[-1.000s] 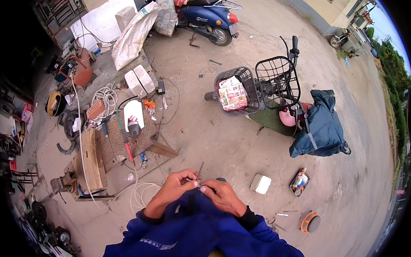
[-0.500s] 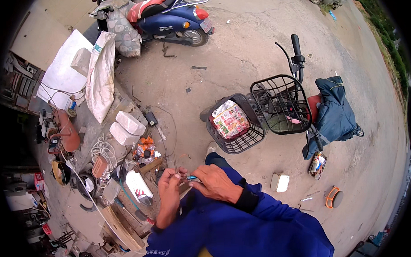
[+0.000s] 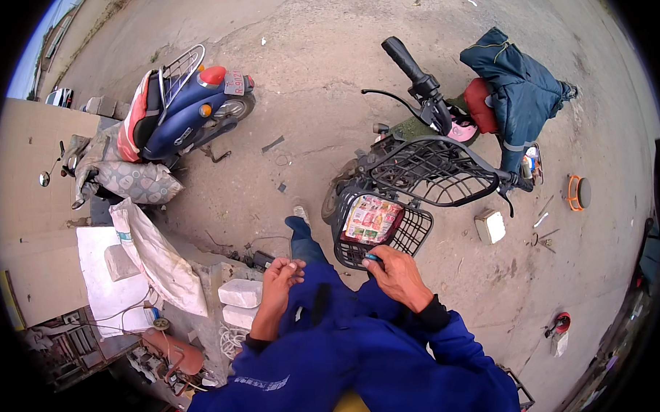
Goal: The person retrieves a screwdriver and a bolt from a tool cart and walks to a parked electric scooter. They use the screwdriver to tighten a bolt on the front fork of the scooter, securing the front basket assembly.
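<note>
My left hand is raised in front of my body, thumb and fingers pinched together. Whatever may be between them is too small to make out. To its right, my right hand closes around a small tool with a teal end; most of it is hidden in the fingers. The hands are apart. Just beyond my right hand is a black plastic basket with colourful printed paper in it. A second black basket sits by the handlebar of a two-wheeler.
A blue scooter stands at the far left. Nearer are a white sack, pale blocks and an orange-brown tank. Right of the baskets are a dark green jacket, a whitish block and an orange-rimmed round object.
My hands have moved from close together to apart, the right one carrying the teal-ended tool over to the basket's near edge. The view has turned rightward, so the cluttered ground at left has mostly left it.
</note>
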Demonstrator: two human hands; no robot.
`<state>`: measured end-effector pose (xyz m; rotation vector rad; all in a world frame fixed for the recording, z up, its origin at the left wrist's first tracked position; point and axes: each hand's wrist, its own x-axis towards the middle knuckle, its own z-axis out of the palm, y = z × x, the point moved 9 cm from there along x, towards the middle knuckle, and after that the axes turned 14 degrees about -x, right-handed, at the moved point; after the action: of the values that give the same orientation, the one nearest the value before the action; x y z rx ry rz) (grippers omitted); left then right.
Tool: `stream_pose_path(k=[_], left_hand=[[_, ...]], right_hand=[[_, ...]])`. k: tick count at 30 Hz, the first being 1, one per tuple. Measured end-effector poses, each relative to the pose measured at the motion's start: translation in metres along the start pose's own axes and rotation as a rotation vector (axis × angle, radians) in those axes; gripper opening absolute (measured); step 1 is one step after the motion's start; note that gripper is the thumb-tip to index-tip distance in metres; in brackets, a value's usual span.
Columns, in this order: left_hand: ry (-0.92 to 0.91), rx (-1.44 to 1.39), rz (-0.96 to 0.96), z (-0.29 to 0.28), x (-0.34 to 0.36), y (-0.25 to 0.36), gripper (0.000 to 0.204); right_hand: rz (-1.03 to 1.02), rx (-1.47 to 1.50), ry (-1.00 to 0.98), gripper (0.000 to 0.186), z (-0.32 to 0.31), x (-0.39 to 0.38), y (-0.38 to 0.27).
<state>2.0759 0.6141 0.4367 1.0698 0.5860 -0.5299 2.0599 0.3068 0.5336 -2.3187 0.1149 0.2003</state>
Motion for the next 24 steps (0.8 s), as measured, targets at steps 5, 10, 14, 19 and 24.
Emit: stream_pose_path(k=[5, 10, 14, 19, 24], left_hand=[[-0.283, 0.615, -0.162, -0.057, 0.140, -0.010, 0.013], [-0.435, 0.947, -0.331, -0.115, 0.214, -0.001, 0.017], [-0.501, 0.996, -0.335, -0.130, 0.246, 0.032, 0.016], [-0.666, 1.161, -0.209, -0.060, 0.280, 0.081, 0.016], [-0.884, 1.239, -0.292, -0.017, 0.268, 0.113, 0.011]], right_hand=[[0.581, -0.067, 0.088, 0.024, 0.018, -0.016, 0.060], [1.003, 0.013, 0.238, 0.028, 0.094, -0.078, 0.059], [0.996, 0.038, 0.485, 0.029, 0.131, -0.072, 0.019], [1.083, 0.017, 0.547, 0.035, 0.186, -0.039, 0.032], [1.206, 0.027, 0.592, 0.039, 0.227, -0.008, 0.046]])
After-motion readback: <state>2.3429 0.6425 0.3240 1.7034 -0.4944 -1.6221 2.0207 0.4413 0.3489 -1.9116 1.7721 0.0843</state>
